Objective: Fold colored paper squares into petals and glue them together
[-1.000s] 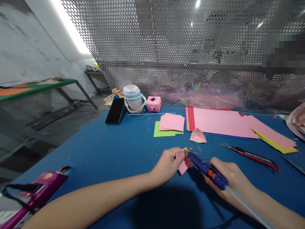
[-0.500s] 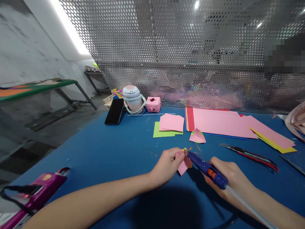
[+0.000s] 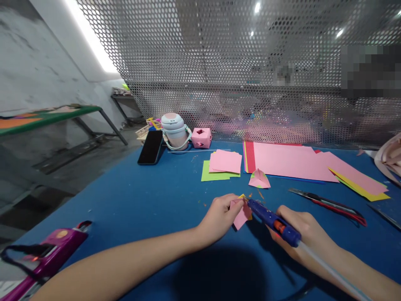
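Note:
My left hand (image 3: pixel 219 216) pinches a small folded pink paper piece (image 3: pixel 242 215) with a yellow corner, held just above the blue table (image 3: pixel 150 196). My right hand (image 3: pixel 305 238) grips a blue glue gun (image 3: pixel 273 221) with a clear glue stick trailing back from it. The gun's nozzle touches the top edge of the folded paper, right beside my left fingertips.
Behind lie a folded pink cone (image 3: pixel 259 179), pink squares on a green sheet (image 3: pixel 223 164), large pink sheets (image 3: pixel 288 161), scissors (image 3: pixel 328 202), a pink paper cube (image 3: pixel 201 137), a pale bottle (image 3: pixel 175 130) and a phone (image 3: pixel 151 146). A purple glue gun (image 3: pixel 46 251) sits front left. Perforated metal screen closes the back.

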Motion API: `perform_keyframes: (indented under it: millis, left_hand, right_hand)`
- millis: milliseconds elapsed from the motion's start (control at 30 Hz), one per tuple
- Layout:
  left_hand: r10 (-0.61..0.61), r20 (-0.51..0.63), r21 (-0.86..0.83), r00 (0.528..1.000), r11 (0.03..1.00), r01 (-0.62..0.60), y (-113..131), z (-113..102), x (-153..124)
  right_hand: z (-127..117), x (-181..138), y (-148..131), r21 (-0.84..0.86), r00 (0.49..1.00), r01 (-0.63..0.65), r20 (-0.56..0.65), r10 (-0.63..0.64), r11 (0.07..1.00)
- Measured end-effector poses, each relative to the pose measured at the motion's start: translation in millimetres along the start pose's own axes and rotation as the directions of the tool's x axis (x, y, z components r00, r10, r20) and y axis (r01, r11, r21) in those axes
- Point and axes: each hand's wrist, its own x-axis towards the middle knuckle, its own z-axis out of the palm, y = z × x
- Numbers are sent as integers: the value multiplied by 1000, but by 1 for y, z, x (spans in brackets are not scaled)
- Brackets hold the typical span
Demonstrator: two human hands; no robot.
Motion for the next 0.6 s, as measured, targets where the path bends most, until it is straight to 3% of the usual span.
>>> perform_keyframes:
  millis: [367,600]
  left_hand:
    - [23,-8,21,1000,1000,-23,1,-1,0]
    - [-38,1,-94,999,995,38,4,-2,0]
  right_hand:
    - [-2,1,-1,-15,1000,-7,21,8,1000]
    - [-2,2,-2,114,992,-127,4,127,985]
